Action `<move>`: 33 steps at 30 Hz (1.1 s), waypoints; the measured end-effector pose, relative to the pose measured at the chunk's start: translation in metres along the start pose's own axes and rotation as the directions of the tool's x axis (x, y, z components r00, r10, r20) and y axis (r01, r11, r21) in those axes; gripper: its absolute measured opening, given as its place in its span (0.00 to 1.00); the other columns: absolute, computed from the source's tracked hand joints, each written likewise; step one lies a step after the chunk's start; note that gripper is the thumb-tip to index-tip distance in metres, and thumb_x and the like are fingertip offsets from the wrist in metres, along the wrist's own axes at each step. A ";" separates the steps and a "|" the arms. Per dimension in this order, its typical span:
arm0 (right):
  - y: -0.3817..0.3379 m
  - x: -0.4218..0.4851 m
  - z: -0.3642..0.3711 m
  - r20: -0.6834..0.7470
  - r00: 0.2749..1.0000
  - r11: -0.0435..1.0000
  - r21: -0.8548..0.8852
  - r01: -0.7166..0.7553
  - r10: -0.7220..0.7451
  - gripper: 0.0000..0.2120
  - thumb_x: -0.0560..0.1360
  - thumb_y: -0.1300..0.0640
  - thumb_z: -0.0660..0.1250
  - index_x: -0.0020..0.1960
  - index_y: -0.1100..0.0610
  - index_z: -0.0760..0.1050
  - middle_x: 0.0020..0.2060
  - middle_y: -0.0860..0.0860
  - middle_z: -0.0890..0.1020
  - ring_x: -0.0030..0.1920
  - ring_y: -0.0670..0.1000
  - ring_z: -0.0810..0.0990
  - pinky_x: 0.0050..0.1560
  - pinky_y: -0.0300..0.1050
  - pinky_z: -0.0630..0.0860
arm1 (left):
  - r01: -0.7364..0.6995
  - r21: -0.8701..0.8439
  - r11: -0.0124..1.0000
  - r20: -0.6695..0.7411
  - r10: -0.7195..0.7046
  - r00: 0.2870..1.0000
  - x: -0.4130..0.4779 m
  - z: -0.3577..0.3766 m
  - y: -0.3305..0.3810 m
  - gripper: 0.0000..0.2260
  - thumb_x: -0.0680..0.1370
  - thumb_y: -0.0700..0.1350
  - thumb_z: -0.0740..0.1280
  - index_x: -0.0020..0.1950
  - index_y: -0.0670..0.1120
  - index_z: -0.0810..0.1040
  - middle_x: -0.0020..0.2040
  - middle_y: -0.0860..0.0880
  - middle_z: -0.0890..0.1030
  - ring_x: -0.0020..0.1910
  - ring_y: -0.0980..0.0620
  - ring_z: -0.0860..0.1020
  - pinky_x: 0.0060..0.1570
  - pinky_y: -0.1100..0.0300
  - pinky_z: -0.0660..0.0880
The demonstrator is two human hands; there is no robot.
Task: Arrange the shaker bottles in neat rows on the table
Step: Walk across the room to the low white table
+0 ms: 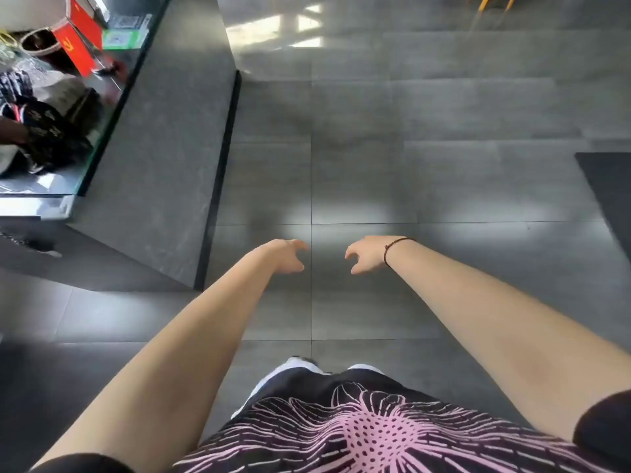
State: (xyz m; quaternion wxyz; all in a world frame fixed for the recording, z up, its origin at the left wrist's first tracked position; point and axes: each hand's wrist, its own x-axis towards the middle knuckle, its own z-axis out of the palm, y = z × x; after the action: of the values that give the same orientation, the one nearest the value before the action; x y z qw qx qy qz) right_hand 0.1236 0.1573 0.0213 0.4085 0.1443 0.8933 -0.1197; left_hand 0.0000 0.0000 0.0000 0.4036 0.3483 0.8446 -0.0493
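Both bare arms reach forward and down over a grey tiled floor [444,114], and neither hand holds anything: the left hand [285,256] and the right hand [367,255] hang side by side with a clear gap between them, fingers loosely curled and apart, palms turned toward each other, nothing gripped in either. A thin dark cord bracelet [389,249] circles the right wrist. No shaker bottle can be seen anywhere in this view, so where the task's things lie, and which way their long axes run, cannot be told from here. The only raised surface in sight is the dark grey stone-faced counter [164,165] that runs up the left side, topped by a glass-edged worktop [112,107] crowded with a red box [80,46], a small woven basket [39,42] and dark patterned bags [47,138]; none of these reads as a bottle. That counter lies to the left of the hands, so the left hand is the nearer one to it, though both are well apart from it. At the right edge a dark slab corner [607,186] juts in, possibly a mat or another surface. My judgement is that the task is not yet in hand: the person appears to be standing on open floor, white-toed shoes [300,365] below, and must first turn toward wherever the bottles stand.
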 end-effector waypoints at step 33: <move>0.271 0.379 -0.571 -0.084 0.991 0.989 -0.099 -0.108 0.100 0.26 0.76 0.50 0.64 0.73 0.51 0.67 0.68 0.50 0.73 0.67 0.54 0.73 0.64 0.47 0.71 | -0.031 0.084 0.996 0.012 0.030 0.999 0.461 -0.539 0.048 0.25 0.79 0.48 0.62 0.77 0.54 0.62 0.74 0.48 0.69 0.71 0.46 0.68 0.68 0.54 0.67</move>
State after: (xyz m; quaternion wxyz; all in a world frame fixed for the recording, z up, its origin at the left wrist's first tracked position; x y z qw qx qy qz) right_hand -0.4135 0.6591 0.0694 0.3858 0.1739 0.9049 -0.0460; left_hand -0.5173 0.4856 0.0399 0.3939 0.3775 0.8342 -0.0803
